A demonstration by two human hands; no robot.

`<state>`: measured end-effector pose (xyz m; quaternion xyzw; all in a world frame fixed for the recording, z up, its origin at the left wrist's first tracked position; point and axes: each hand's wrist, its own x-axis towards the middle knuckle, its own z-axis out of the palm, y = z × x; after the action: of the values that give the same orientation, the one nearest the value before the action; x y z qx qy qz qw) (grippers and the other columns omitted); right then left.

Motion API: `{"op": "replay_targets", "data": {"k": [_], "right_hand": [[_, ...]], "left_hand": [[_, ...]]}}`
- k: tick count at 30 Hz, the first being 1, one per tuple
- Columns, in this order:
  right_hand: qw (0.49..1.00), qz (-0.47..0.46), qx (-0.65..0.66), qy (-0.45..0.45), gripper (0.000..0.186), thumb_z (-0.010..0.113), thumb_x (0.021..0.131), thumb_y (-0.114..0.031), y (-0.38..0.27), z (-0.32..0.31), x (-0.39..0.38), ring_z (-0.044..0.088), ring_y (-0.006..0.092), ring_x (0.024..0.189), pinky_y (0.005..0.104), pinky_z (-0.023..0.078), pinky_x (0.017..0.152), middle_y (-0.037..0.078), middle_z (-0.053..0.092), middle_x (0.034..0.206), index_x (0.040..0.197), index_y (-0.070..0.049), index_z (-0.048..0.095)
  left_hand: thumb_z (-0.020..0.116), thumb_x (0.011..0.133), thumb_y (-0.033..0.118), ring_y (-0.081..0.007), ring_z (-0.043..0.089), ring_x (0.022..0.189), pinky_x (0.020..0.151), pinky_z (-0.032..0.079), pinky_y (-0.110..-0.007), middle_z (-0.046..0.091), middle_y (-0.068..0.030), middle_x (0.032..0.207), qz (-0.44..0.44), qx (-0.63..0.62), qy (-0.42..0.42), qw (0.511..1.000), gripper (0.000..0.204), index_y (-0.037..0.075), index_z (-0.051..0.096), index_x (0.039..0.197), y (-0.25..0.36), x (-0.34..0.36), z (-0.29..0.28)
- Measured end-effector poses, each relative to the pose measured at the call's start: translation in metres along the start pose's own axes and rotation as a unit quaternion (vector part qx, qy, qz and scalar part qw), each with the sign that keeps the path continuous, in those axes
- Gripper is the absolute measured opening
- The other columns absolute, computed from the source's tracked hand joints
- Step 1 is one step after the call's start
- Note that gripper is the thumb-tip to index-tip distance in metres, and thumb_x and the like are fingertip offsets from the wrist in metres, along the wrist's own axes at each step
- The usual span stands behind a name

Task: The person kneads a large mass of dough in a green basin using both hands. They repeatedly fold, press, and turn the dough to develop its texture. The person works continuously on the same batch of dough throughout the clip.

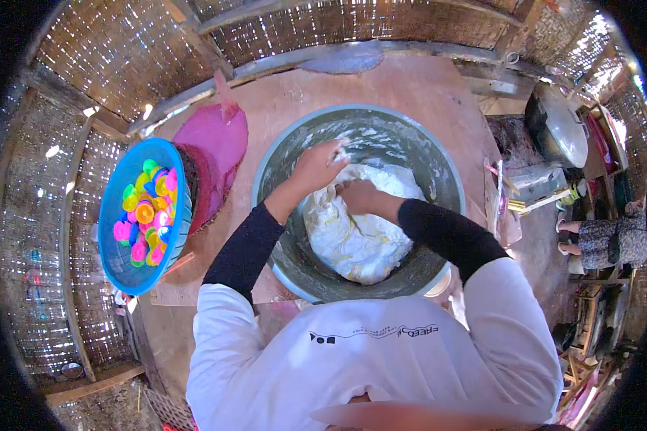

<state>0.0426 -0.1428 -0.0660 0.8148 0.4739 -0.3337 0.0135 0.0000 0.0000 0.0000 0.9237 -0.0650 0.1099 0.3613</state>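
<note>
Big pale lump of dough [359, 248] sitting in a green basin [435, 176] on the counter [438, 93], and most of it lies on the person's side of both hands. Roughly round, so no real long axis. The right hand [363, 196] is nearer its middle, pushed into the far part; the left hand [315, 171] is up by the far-left edge. Can't tell if either grip is clenched: right fingers are mostly hidden, left fingertips hard to make out.

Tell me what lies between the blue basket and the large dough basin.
The head view shows pink and dark-red material beside the blue basket, then a strip of bare tabletop up to the basin.
</note>
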Motion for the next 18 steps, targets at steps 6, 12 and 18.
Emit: {"op": "replay_targets", "data": {"k": [6, 12, 18], "right_hand": [[0.967, -0.188, 0.046, 0.165, 0.057, 0.061, 0.068, -0.019, 0.02, 0.022, -0.146, 0.035, 0.0389, 0.116, 0.0423, 0.031, 0.096, 0.027, 0.037, 0.123, 0.115, 0.005, 0.041], [0.966, 0.041, 0.179, 0.181, 0.057, 0.068, 0.065, -0.035, 0.034, 0.006, -0.192, 0.051, 0.0352, 0.099, 0.0389, 0.041, 0.086, 0.025, 0.052, 0.104, 0.102, 0.005, 0.051], [0.978, 0.105, 0.116, 0.139, 0.047, 0.071, 0.058, -0.038, 0.051, 0.036, -0.122, 0.059, 0.0361, 0.074, 0.0409, 0.047, 0.068, 0.022, 0.06, 0.077, 0.079, 0.003, 0.06]], "left_hand": [[0.056, 0.078, 0.035, -0.0294, 0.057, 0.089, 0.077, 0.044, -0.035, 0.057, -0.0198, 0.098, -0.177, -0.129, -0.115, 0.969, 0.048, -0.001, 0.051, 0.108, -0.033, -0.009, 0.033], [0.048, 0.079, 0.047, -0.0271, 0.057, 0.079, 0.073, 0.042, -0.036, 0.06, -0.0195, 0.086, -0.224, 0.0, -0.136, 0.965, 0.053, -0.003, 0.056, 0.097, -0.089, 0.004, 0.083], [0.043, 0.081, 0.05, -0.023, 0.052, 0.069, 0.069, 0.04, -0.037, 0.059, -0.0156, 0.075, -0.235, -0.211, -0.242, 0.917, 0.056, -0.004, 0.058, 0.081, -0.051, 0.026, 0.097]]}}
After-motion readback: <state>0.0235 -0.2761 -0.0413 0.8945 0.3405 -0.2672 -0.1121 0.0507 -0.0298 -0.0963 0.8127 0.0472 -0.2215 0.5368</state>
